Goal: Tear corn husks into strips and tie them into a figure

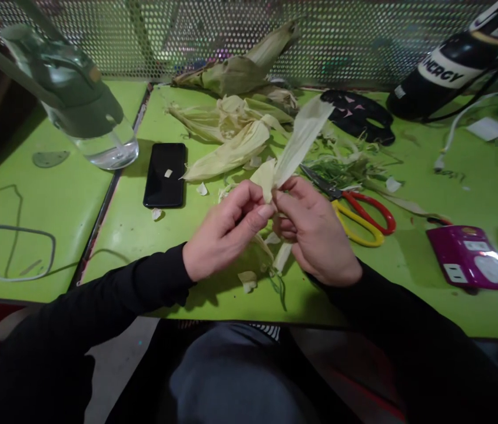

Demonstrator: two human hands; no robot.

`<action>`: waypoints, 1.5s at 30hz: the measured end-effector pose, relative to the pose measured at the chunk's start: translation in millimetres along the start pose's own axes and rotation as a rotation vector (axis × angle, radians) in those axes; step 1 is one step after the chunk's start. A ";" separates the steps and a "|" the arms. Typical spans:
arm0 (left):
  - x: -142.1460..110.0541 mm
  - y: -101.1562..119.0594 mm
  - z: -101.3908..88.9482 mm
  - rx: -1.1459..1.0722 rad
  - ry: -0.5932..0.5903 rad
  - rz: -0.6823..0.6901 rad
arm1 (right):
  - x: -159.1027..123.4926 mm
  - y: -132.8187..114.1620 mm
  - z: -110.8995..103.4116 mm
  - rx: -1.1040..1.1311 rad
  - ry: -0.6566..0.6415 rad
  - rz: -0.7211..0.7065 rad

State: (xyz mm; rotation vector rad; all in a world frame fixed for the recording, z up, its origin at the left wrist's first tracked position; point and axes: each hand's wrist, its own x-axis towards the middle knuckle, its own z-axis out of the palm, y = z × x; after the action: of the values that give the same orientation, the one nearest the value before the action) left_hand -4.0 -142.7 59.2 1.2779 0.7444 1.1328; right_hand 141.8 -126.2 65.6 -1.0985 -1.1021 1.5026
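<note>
Both my hands meet over the green table, pinching a pale corn husk (304, 138) whose long strip fans up to the right. My left hand (231, 229) is closed, thumb and fingertips on the husk's smaller folded piece. My right hand (315, 229) is closed around its lower end, with fingers curled under. What lies between the fingertips is partly hidden. Just beyond my hands is a heap of dried corn husks (235, 144). Scissors (359, 221) with red and yellow handles lie right of my right hand, their blades near green scraps (341, 165).
A black phone (165, 176) and a water bottle (94, 112) stand to the left, near a white cable (19, 278). A purple power socket (474, 259) sits at right. Behind are a black pouch (357, 116), a black bottle (443, 70) and a perforated metal screen (143, 35).
</note>
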 end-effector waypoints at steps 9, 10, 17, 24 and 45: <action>6.8 4.8 -6.1 -0.073 0.073 -0.269 | 4.8 -0.9 -9.2 -0.080 -0.125 -0.045; 7.5 4.4 -6.4 -0.073 0.068 -0.273 | 5.2 -0.5 -10.3 -0.099 -0.127 -0.054; 9.7 3.7 -4.7 -0.081 0.066 -0.285 | 2.5 4.5 -10.5 -0.109 -0.102 -0.134; 9.4 2.4 -4.2 -0.014 0.033 -0.262 | 0.6 3.3 -8.5 -0.076 -0.107 -0.092; 11.9 -0.9 -10.3 0.005 0.024 -0.181 | 0.5 -4.8 -13.2 -0.266 -0.127 -0.103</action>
State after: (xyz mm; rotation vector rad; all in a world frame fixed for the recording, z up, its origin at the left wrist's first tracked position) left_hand -9.4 -127.9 58.2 1.1777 0.8636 1.0015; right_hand 155.4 -123.2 67.6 -1.1170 -1.4575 1.3873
